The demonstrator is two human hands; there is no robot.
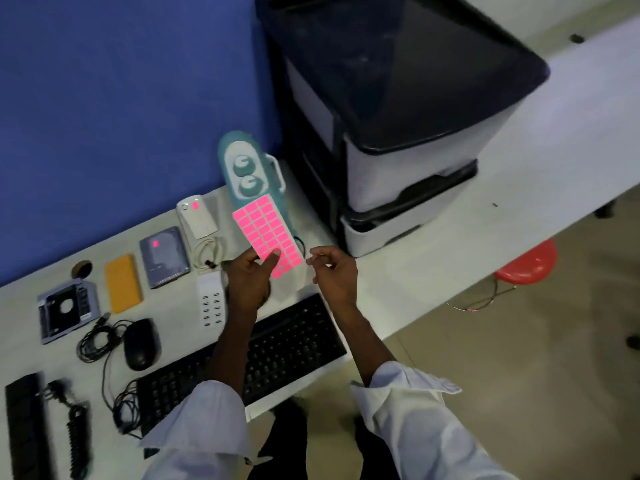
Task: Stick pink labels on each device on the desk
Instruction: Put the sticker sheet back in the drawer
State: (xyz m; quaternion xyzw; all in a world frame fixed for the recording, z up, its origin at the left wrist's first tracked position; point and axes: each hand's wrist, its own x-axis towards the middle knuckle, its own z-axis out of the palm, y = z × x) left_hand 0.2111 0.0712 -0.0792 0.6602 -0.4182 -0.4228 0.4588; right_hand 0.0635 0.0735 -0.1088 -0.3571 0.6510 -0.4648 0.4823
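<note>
Two white sleeves reach in over a black keyboard at the near edge of the counter. Left of it sit a black mouse and its tangled cord. At the near left corner a black strip and a coiled cable are blurred.

Above the keyboard's far edge the left hand grips a sheet of pink labels. Its fingers are curled behind the sheet and its thumb presses on the near end, with the sheet tilted up and away. The right hand is just right of the sheet, fingers curled, with thumb and forefinger tips together by the sheet's near right corner. Whether they pinch a label or the sheet's edge cannot be told.

Left of the left hand lies a white hub, then an orange block and a grey caddy further left. Behind these a grey drive bears a pink label, and a white box beyond it bears a second label. A white cable lies just right of the drive.

At the far edge, by the blue wall, is a teal unit with two dials, its near end hidden behind the sheet. Right of it stands a printer. A red stool shows beyond the counter on the right.
</note>
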